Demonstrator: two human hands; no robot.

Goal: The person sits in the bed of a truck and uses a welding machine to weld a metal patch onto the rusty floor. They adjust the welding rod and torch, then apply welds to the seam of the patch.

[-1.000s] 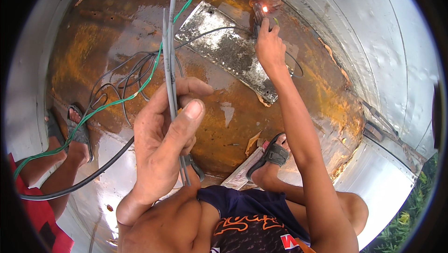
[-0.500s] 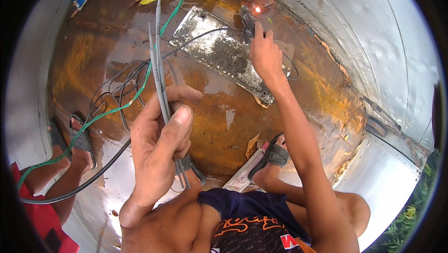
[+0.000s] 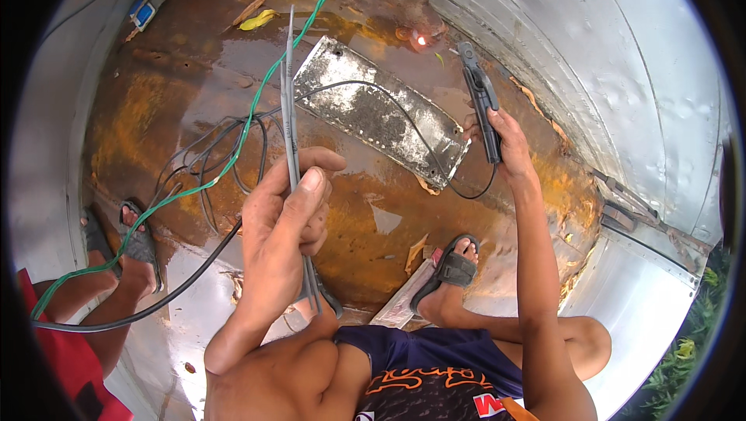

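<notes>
Above the rust-brown, wet-patched metal floor (image 3: 132,141), the person's two hands were positioned apart, each engaged with a separate item. The left hand (image 3: 284,211) pinched a bundle of slender, straight grey rods (image 3: 287,95) between the thumb and the curled fingers; the rods stood nearly upright in the view, with their lower ends projecting beneath the palm. The right hand (image 3: 509,145) was wrapped around the grip of a black, elongated electrode holder (image 3: 480,102). The head of the holder pointed toward the upper edge of the view and was located near, but apart from, a bright glowing spot (image 3: 421,40) beside the ribbed silver metal wall (image 3: 536,29). A thin black cable (image 3: 365,81) extended from the lower end of the holder across a rectangular, white-and-grey weathered plate (image 3: 388,130), which lay on the floor. A green twisted cord (image 3: 251,120) passed to the left of the plate.
</notes>
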